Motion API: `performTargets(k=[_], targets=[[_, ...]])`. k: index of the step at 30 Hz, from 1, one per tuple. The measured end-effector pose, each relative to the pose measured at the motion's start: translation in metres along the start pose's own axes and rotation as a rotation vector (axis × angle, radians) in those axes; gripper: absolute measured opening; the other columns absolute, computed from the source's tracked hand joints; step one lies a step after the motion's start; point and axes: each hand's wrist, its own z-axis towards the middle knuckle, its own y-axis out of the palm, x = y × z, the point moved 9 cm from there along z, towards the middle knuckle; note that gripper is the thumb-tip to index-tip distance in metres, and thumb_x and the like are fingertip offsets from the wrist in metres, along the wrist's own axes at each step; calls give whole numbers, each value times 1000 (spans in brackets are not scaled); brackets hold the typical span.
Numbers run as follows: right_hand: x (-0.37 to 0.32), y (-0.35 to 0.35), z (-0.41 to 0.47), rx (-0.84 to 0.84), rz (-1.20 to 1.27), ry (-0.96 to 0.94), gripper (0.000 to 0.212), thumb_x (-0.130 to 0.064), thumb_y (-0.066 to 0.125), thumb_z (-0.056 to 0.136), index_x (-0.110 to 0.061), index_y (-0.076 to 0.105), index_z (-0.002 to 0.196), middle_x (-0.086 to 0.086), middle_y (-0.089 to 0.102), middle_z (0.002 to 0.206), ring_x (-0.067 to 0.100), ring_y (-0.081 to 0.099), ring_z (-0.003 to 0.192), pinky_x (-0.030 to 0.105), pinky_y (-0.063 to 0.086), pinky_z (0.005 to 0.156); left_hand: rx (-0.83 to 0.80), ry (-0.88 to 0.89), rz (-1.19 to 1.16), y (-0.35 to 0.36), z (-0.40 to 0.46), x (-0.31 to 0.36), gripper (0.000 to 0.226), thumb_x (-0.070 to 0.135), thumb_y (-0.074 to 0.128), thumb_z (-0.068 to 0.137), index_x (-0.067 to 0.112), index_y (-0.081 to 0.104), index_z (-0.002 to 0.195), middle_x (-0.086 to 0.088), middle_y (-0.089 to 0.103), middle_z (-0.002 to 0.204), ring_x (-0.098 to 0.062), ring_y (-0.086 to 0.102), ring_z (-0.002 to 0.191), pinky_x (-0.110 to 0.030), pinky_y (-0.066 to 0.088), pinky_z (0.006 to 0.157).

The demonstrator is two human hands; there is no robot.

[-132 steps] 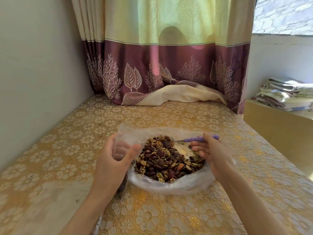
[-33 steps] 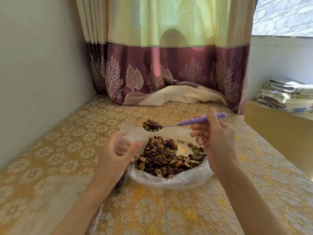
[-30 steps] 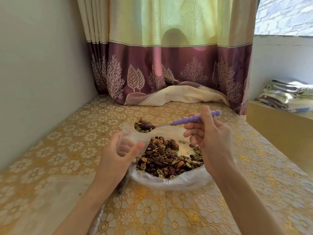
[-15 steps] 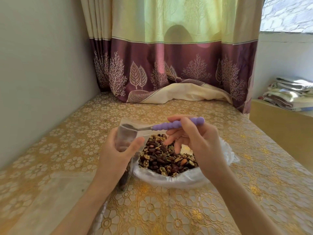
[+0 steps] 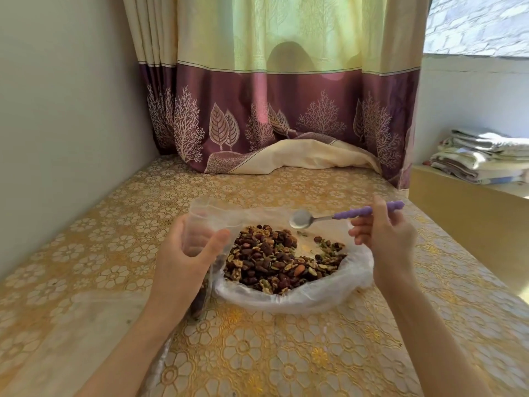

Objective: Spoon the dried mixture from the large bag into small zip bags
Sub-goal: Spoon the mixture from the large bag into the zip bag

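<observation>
Head camera shows our left hand (image 5: 183,262) curled round a small clear zip bag (image 5: 200,222) held upright just left of the large thin plastic bag (image 5: 300,296) of dried nuts and fruit (image 5: 280,259), while our right hand (image 5: 383,239) pinches the purple-handled metal spoon (image 5: 343,216), its bowl empty above the heap. We judge both bags light, limp and slippery, so the small one is best gripped near its mouth; the mixture is loose and spills easily. We can read no label or writing.
</observation>
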Motion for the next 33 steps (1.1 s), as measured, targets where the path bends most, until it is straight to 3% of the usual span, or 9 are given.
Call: performTargets(k=[4,7,12,16,21,28,33], targets=[[7,-23,6,106,-24,-1,35,-35,46,100,-13,57,75,-4,66,54,4,50,41,15,40,40,0,-21,11,-1,-1,-4,38,57,64,68,28,56,91,11,68,86,-3,66,74,-18,50,60],[7,-31,9,131,-91,-39,33,-37,48,98,-14,59,76,-9,63,51,1,50,42,12,40,41,3,-27,23,-1,0,-6,38,59,64,69,29,56,91,14,67,87,-2,66,75,-19,47,63],[8,-29,12,94,-195,-95,36,-32,42,101,-11,57,77,-4,63,56,3,50,46,19,42,47,4,-28,32,-2,0,-8,40,61,63,68,29,56,92,11,67,88,-3,65,76,-19,45,66],[19,-16,10,-12,-206,-20,40,-30,44,101,-9,58,69,-6,60,46,4,46,40,16,38,40,2,-28,36,-1,0,-8,38,58,64,68,28,55,90,7,68,86,-3,65,75,-20,45,66],[24,-4,5,-84,-184,29,45,-28,46,100,-8,60,62,9,67,54,9,49,37,17,34,33,-1,-20,43,-1,0,-6,36,57,64,69,28,55,89,11,67,87,-3,65,75,-19,45,66],[27,-23,7,76,-174,85,45,-31,47,100,-11,58,61,0,61,48,10,48,40,22,35,41,-6,-20,40,0,0,-7,39,56,65,69,28,56,93,7,68,87,-6,65,76,-19,45,67],[29,-20,5,103,-7,148,42,-30,45,101,-9,58,67,13,65,61,9,47,42,17,35,37,-23,-8,41,3,1,-7,38,52,66,71,23,57,93,2,68,87,-7,66,76,-20,47,66]])
